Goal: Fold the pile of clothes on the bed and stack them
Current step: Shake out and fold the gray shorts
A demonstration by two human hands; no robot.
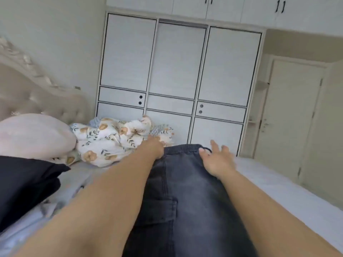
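Dark grey jeans [187,197] lie stretched out along the bed [278,193], their elastic waistband at the far end and a pocket showing mid-leg. My left hand [154,147] rests at the waistband's left corner, fingers curled down over the edge; whether it grips the cloth I cannot tell. My right hand [217,160] hovers with fingers spread over the right side of the waistband, holding nothing. A black garment [27,184] lies in a heap at the bed's left side.
A crumpled floral quilt [111,140] and a pale pink pillow [35,134] lie at the head of the bed by the tufted headboard [27,93]. A white wardrobe [178,75] stands beyond the bed, a closed door [289,117] to the right.
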